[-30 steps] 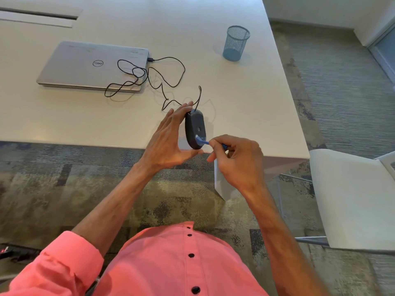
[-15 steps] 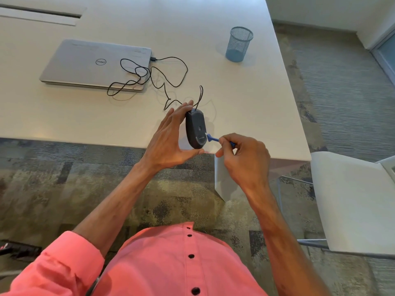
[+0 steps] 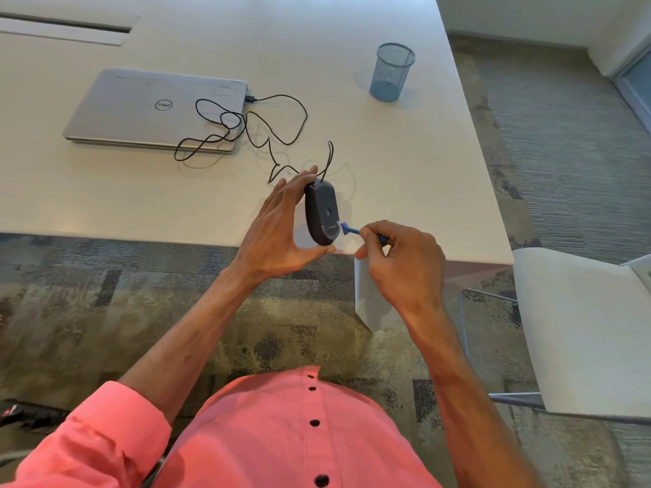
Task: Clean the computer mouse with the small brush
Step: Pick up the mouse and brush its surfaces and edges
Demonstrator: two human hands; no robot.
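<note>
Left hand (image 3: pixel 278 234): forearm bare below a rolled pink sleeve (image 3: pixel 98 427), reaching forward, palm facing right. Fingers are nearly straight, with tips at the far end of the mouse (image 3: pixel 322 209) and thumb under its near end, gripping it end to end. Right hand (image 3: pixel 405 265): bare forearm coming in from lower right, back of the hand up, fingers curled, thumb and forefinger pinching the handle of the small brush (image 3: pixel 352 230). The hands are near each other, not touching.
</note>
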